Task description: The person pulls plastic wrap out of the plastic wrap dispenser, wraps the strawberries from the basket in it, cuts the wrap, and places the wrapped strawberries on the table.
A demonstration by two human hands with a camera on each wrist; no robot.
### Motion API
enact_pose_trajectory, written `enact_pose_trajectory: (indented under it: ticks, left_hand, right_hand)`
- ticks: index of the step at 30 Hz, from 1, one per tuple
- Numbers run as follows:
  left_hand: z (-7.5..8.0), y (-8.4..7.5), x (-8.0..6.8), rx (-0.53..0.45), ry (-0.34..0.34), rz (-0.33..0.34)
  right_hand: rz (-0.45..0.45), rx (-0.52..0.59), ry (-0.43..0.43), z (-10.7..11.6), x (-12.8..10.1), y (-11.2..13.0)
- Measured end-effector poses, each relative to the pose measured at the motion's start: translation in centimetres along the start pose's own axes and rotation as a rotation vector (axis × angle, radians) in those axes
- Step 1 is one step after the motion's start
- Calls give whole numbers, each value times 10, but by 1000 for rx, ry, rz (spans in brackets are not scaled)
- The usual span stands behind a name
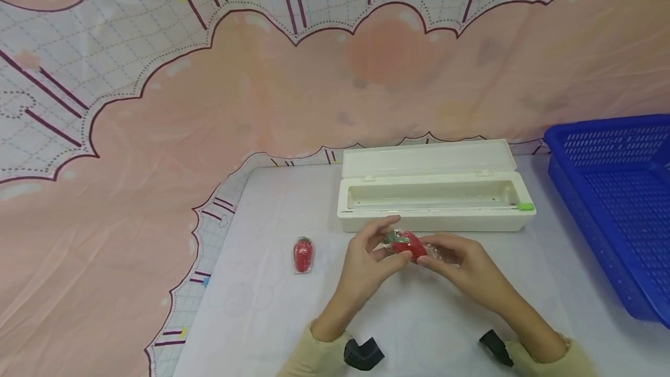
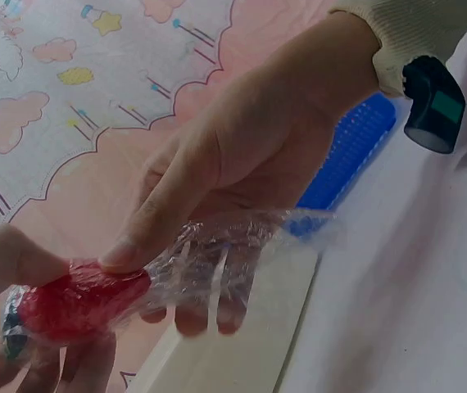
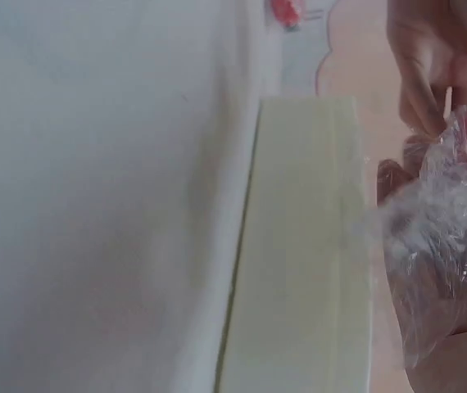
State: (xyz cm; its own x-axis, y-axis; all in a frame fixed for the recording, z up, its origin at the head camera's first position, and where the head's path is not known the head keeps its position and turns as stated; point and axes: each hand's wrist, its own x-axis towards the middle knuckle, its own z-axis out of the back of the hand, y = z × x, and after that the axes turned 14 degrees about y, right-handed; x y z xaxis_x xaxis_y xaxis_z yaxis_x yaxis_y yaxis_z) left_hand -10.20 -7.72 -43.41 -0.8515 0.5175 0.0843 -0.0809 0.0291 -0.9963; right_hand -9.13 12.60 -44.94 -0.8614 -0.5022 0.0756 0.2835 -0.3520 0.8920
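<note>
A red strawberry (image 1: 407,243) with a green top, wrapped in clear plastic film, is held between both hands in front of the white box. My left hand (image 1: 366,260) grips its green-topped end between thumb and fingers. At the other end, my right hand (image 1: 468,263) pinches the strawberry with its thumb on the red side. Loose crumpled film (image 2: 233,229) trails from that end across the right fingers in the left wrist view. A second film-wrapped strawberry (image 1: 303,255) lies on the table to the left of the hands.
Behind the hands stands a long white box (image 1: 434,224), its lid (image 1: 429,159) raised, with a green tab (image 1: 525,206) at its right end. A blue plastic basket (image 1: 586,231) stands on the right. A white cloth (image 1: 251,319) covers the table; a patterned curtain (image 1: 293,98) hangs behind.
</note>
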Motion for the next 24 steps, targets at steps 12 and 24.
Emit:
enact_pose_trajectory:
  ticks: [12, 24]
  left_hand:
    - [6, -2, 0, 73, 50, 54]
    - [7, -7, -3, 361, 126, 61]
  right_hand:
    - [-13, -60, -46, 11, -4, 2]
    - [105, -155, -47, 15, -5, 0]
